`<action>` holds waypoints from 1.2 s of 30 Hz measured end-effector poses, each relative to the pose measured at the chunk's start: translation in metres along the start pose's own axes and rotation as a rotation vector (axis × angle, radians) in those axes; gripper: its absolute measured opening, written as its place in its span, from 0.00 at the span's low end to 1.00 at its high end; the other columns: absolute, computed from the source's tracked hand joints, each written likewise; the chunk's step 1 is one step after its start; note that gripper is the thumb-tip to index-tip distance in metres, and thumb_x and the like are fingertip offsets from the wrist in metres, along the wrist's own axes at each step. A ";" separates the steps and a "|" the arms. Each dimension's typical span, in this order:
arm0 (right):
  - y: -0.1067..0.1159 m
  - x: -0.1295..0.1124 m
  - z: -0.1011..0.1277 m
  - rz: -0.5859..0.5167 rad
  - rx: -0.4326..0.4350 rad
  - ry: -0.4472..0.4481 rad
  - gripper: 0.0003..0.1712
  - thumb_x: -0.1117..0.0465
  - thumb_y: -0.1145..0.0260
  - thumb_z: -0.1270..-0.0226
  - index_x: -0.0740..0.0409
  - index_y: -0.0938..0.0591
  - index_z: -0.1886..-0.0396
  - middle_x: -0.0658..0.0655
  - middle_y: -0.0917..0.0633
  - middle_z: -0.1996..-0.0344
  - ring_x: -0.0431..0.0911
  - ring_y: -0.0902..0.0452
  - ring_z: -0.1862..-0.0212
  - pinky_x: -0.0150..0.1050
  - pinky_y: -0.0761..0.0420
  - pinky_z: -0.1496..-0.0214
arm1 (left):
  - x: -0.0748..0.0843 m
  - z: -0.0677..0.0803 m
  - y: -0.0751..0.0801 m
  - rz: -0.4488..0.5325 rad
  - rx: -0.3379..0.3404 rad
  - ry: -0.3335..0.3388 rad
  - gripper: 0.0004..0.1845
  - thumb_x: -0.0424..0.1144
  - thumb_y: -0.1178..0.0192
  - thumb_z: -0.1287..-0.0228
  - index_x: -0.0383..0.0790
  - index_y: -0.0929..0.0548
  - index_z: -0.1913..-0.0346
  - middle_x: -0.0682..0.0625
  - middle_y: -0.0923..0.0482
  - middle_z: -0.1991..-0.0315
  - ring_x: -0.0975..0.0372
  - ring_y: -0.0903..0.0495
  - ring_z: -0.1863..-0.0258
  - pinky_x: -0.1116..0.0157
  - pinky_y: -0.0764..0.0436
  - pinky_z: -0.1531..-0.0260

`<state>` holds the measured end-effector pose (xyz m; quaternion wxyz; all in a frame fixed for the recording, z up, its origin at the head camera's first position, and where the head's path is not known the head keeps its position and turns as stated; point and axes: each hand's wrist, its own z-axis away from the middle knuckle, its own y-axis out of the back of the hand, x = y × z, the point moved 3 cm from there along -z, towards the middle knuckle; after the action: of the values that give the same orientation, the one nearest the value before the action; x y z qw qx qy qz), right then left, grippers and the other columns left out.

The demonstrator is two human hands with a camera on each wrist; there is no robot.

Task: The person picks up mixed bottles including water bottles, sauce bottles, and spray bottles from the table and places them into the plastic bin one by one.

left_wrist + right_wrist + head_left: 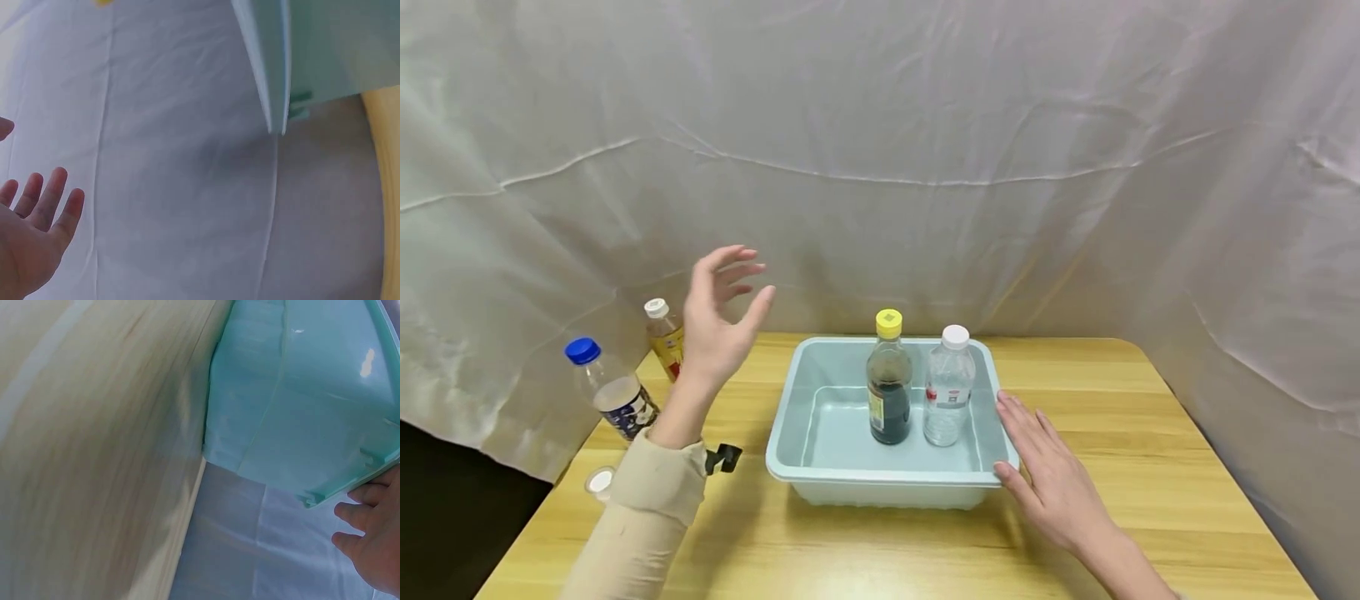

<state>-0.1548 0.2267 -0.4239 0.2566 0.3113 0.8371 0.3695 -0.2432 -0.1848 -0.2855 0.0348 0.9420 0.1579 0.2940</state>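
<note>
"What is the left hand point(715, 332) doing?"

"It hangs in the air, thumb and fingers wide apart, left of the pale blue basin point(887, 492) on the table point(1150, 483). A white-capped yellowish bottle point(668, 343) is to its left."

"And the right hand point(1051, 477)?"

"Its fingers lie nearly straight against the basin's right rim."

"What's inside?"

"A yellow-capped dark bottle point(889, 404) stands mid-basin, a clear bottle point(948, 396) just right of it."
</note>
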 end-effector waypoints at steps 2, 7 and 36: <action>0.001 0.001 0.000 0.003 0.005 0.004 0.38 0.45 0.49 0.16 0.65 0.37 0.20 0.63 0.35 0.21 0.53 0.42 0.20 0.39 0.56 0.15 | 0.002 0.005 0.011 -0.006 0.057 0.003 0.30 0.21 0.35 0.35 0.29 0.31 0.31 0.39 0.24 0.38 0.53 0.19 0.41 0.66 0.19 0.43; 0.004 0.001 0.000 0.012 0.012 0.007 0.38 0.44 0.50 0.16 0.65 0.37 0.20 0.64 0.35 0.21 0.53 0.42 0.20 0.39 0.56 0.15 | 0.006 0.024 0.037 -0.023 0.160 0.014 0.30 0.20 0.37 0.34 0.29 0.31 0.31 0.36 0.24 0.38 0.54 0.18 0.42 0.67 0.19 0.45; 0.002 -0.001 0.000 0.022 -0.003 0.014 0.38 0.44 0.49 0.16 0.65 0.36 0.20 0.64 0.35 0.21 0.53 0.42 0.20 0.40 0.56 0.15 | 0.003 0.162 0.165 -0.485 0.193 0.660 0.38 0.28 0.29 0.35 0.49 0.30 0.25 0.65 0.26 0.37 0.80 0.28 0.43 0.86 0.31 0.48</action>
<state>-0.1533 0.2273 -0.4221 0.2470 0.3176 0.8348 0.3759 -0.1036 -0.3362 -0.3914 -0.0378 0.7319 0.4045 0.5471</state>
